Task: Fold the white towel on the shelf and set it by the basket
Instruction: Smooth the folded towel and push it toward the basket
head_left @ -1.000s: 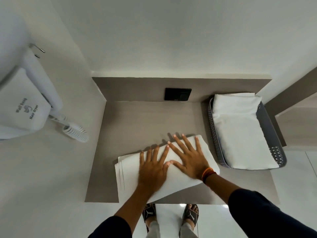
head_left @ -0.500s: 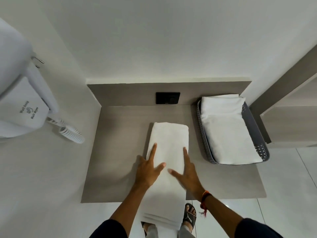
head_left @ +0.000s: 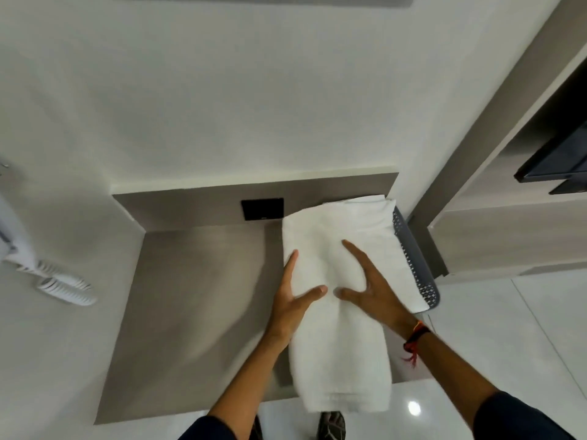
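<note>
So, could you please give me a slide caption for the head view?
Both hands press a folded towel on the shelf beside the basket.

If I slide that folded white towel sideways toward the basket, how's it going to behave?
The folded white towel is probably floppy: its near end droops past the shelf edge, so it may sag or slip off. The stacked layers could shear apart unless the left hand and right hand press flat. It looks light, sliding easily.

Left hand (head_left: 290, 304) and right hand (head_left: 370, 289) side by side, palms down, fingers spread, thumbs pointing inward; forearms reaching forward, dark sleeves pushed up.
</note>
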A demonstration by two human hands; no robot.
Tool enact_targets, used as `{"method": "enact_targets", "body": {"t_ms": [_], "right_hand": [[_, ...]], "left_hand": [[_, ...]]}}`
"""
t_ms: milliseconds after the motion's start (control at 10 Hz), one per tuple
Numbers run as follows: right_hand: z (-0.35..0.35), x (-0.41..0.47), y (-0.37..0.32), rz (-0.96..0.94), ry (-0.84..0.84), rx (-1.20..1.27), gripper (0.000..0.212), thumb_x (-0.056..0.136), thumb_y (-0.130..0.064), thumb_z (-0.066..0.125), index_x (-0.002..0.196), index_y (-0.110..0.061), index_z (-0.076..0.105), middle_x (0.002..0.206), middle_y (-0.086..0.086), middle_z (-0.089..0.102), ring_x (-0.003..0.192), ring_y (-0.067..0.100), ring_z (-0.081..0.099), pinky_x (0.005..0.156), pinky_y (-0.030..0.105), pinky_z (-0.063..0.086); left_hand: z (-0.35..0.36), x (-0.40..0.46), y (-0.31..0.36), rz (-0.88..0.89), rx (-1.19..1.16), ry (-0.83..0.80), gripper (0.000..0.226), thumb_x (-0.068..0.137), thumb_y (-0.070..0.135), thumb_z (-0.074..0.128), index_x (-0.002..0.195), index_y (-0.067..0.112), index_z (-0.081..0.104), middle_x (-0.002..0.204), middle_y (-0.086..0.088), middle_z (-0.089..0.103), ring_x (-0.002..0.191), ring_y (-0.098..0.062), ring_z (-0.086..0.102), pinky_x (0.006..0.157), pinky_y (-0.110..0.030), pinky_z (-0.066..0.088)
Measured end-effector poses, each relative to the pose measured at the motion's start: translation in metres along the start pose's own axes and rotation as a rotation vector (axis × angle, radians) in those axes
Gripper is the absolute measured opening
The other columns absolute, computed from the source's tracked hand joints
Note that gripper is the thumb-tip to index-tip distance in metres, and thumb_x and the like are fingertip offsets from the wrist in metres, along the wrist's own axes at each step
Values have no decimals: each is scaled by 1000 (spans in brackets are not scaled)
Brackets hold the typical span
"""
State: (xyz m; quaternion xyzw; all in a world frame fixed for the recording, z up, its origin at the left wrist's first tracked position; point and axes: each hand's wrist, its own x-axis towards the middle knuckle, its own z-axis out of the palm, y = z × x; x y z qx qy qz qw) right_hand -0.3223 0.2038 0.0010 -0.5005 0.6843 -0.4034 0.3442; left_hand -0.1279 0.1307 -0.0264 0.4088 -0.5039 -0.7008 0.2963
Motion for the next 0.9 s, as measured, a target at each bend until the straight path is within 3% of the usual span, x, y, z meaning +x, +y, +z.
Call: {"method": "enact_targets", "body": {"t_ms": [100,200,300,400,500,600,900], "right_hand": [[-66,22,12,73,-31,76,89,77,-43,82,148,-57,29,149,-41,35,140,-4,40,110,25,45],[-105,48,39,153,-58,56,86,84,-34,77,151,-53,26,162,-12,30,145,23,39,112,46,45],[-113,60,70,208,-94,-153,88,91,-36,69,158,-39,12,168,-2,17,153,28,24,117,42,33],[-106,56,89,215,-53,-397,81,95,-55,53,158,-40,4,170,5,9,154,34,18,119,54,29],[-100,57,92,20,77,-719,72,101,-57,32,160,-32,2,171,8,2,156,31,15,122,56,28],[-94,61,101,-132,19,-936,67,104,-48,23,162,-23,2,171,7,0,158,27,6,124,56,25],[-84,62,81,-16,-16,-996,69,102,-44,28,162,-15,4,171,9,0,158,29,6,126,57,16]], "left_hand": [[58,36,15,18,-33,-34,91,74,23,88,144,54,38,140,35,52,126,3,58,99,-26,56],[102,69,19,4,53,-41,91,80,24,82,150,49,30,151,18,45,126,-2,56,100,-25,52],[125,88,10,-92,290,-50,88,88,34,73,155,46,16,156,0,43,130,-18,54,107,-32,48],[131,91,-4,-121,874,9,83,91,61,52,156,45,4,158,-16,32,138,-35,43,108,-44,43],[129,94,-6,137,1326,149,80,93,66,36,159,29,9,166,-16,13,152,-36,19,119,-51,29],[131,106,-13,273,1441,67,74,100,57,28,160,20,7,170,-6,0,157,-24,1,126,-53,15],[126,116,-5,113,1478,-82,84,96,67,23,160,21,-6,169,-1,-13,157,-19,-10,126,-55,-3]]}}
